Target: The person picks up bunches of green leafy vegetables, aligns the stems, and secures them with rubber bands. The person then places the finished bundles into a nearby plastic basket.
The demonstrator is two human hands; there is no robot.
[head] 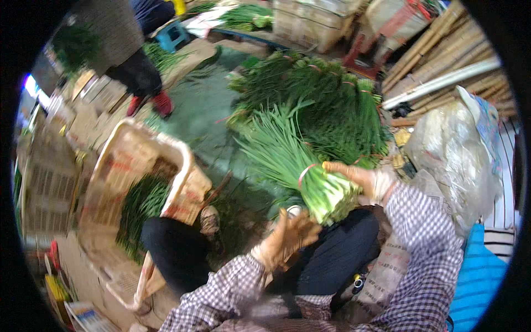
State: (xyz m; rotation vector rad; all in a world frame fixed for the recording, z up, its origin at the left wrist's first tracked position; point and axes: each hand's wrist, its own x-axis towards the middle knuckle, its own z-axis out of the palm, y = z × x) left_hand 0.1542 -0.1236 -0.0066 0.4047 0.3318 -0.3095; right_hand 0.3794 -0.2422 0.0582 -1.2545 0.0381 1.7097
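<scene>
A bundle of leafy greens, apparently garlic chives [286,153], is tilted over my right knee. Its green leaves point away from me and its pale cut ends face me. A pink band [306,173] circles the stems. My right hand [352,178] grips the bundle at its pale end, the thumb lying on top and the other fingers hidden beneath. Just left of the cut ends is my left hand [290,236], thumb raised and fingers apart, holding nothing; whether its fingertips touch the stems is unclear. Both hands appear gloved.
Several banded bundles [307,91] lie beyond on a green ground sheet [207,108]. At my left stands a plastic crate [99,199] with loose greens [145,203]. A person in red shoes [161,103] stands ahead-left. Bamboo poles [448,54] and plastic bags [452,153] are right.
</scene>
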